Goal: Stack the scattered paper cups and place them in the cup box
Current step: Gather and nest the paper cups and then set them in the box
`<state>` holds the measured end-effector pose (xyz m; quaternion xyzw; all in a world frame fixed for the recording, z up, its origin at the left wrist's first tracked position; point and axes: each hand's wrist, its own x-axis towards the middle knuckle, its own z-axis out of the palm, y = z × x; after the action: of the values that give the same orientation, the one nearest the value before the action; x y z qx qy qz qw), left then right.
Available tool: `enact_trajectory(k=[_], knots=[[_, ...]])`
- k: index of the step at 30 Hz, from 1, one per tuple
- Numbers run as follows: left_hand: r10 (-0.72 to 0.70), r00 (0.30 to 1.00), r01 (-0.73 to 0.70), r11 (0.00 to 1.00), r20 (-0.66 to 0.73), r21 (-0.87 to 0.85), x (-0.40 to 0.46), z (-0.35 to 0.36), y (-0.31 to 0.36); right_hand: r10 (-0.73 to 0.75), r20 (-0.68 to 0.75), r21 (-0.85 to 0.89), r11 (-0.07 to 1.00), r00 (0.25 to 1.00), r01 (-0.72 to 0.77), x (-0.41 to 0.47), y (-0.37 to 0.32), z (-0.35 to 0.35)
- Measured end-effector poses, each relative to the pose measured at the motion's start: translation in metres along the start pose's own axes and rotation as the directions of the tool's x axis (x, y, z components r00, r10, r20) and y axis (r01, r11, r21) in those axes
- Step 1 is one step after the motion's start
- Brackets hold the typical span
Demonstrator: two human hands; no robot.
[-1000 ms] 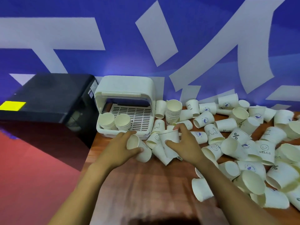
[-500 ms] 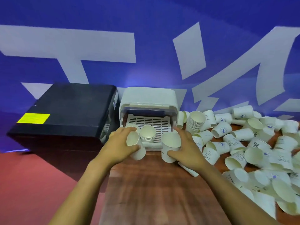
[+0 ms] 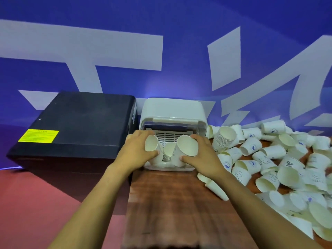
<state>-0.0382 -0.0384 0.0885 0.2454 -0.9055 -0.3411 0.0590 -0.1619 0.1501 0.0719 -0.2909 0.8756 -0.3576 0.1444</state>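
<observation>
Wooden table [image 3: 172,203], both arms outstretched, left hand [image 3: 136,151] and right hand [image 3: 203,155] each in a curled grip round a paper cup [image 3: 152,146] at the cup box [image 3: 172,112].

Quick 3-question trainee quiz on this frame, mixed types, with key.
1. True or false: the left hand holds nothing.
2. The cup box sits: A) left of the black case B) right of it C) on top of it.
3. Fill in: the tall stack of cups stands to the ___ of the cup box.

Key: 1 false, both it and the right hand grip a paper cup; 2 B; 3 right.
</observation>
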Motion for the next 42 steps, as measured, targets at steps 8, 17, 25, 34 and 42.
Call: enact_trajectory(k=[8,17,25,34,42], knots=[[-0.041,0.986,0.033,0.998,-0.159,-0.055,0.011,0.019,-0.008,0.004,-0.025,0.070,0.998,1.000,-0.002,0.022,0.009,0.021],[-0.027,0.987,0.023,0.999,-0.159,-0.024,0.033,0.042,-0.023,0.009,-0.050,0.046,0.999,0.999,-0.007,0.045,0.022,0.040],[0.027,0.986,-0.024,1.000,-0.164,0.018,0.050,0.061,-0.031,-0.031,0.022,-0.007,1.000,0.999,0.031,0.058,0.024,0.056],[-0.043,0.999,0.045,0.987,-0.020,0.155,0.062,0.085,-0.049,0.030,0.155,-0.189,0.982,0.988,0.000,0.058,0.042,0.072],[-0.134,0.983,0.108,0.974,0.125,0.197,0.058,0.092,-0.048,0.078,0.232,-0.120,0.991,0.970,-0.051,0.058,0.052,0.067]])
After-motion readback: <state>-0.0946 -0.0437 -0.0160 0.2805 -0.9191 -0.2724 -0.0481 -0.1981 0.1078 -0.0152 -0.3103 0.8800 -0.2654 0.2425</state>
